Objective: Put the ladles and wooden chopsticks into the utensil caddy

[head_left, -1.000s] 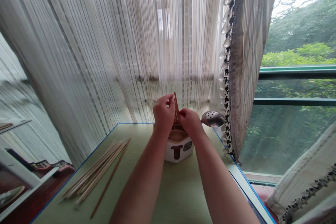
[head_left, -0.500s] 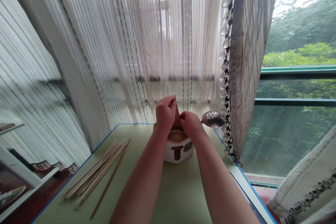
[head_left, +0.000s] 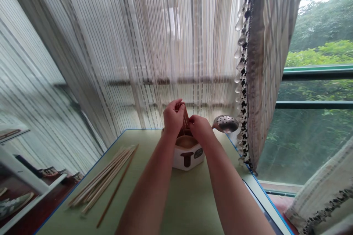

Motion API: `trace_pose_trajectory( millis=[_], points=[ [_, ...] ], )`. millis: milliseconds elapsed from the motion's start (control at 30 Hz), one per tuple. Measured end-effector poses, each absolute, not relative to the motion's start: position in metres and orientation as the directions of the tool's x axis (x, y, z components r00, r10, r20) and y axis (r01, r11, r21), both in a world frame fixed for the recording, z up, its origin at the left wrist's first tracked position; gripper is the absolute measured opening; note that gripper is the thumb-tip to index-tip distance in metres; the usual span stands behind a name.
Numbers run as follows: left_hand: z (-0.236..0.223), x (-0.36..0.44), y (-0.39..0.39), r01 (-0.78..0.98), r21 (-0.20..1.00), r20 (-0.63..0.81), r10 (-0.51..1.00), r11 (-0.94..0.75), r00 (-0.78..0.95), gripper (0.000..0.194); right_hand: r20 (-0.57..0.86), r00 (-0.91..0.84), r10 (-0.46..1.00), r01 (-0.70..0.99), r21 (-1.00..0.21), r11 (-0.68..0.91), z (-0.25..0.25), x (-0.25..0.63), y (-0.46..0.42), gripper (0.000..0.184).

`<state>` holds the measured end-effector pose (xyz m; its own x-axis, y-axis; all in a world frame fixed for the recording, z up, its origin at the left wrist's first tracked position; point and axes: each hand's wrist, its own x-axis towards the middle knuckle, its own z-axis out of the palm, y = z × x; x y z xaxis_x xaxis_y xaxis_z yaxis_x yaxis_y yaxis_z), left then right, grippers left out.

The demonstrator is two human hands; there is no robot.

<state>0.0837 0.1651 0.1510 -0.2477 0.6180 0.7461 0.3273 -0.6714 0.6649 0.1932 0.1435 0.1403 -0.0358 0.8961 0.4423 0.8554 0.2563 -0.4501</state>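
Note:
A white and brown utensil holder [head_left: 188, 161] stands on the table, with brown chopsticks [head_left: 186, 116] rising upright from its back part. My left hand [head_left: 173, 117] is closed around the upper ends of these chopsticks. Lower down, my right hand [head_left: 200, 128] pinches at their right side, just above the holder's rim; its fingertips are partly hidden. A slotted spoon [head_left: 226, 123] with a perforated metal bowl juts out to the right behind my right hand, its handle hidden. The holder's front compartment shows its brown inner wall.
On the left of the pale green table [head_left: 149, 143] lies a bundle of pale wooden chopsticks [head_left: 103, 180], with one darker brown stick [head_left: 117, 187] beside it. Striped curtains [head_left: 154, 44] hang behind the table. A flat dark-edged object [head_left: 260, 205] lies at the right edge.
The whole view has shifted slightly. Both hands stay at the chopsticks over the holder, with only a small shift of the left fingers.

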Motion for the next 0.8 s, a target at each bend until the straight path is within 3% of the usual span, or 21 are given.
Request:
trace_pose_trajectory(
  millis=[300, 800],
  points=[
    [0.149, 0.074, 0.178, -0.092, 0.779, 0.598, 0.779, -0.62, -0.186, 0.03, 0.36, -0.021, 0.933, 0.856, -0.476, 0.203, 0.144, 0.19, 0.146, 0.023],
    [0.151, 0.071, 0.173, -0.206, 0.83, 0.508, 0.855, -0.519, -0.105, 0.034, 0.351, -0.017, 0.936, 0.89, -0.422, 0.174, 0.147, 0.192, 0.141, 0.024]
  ],
)
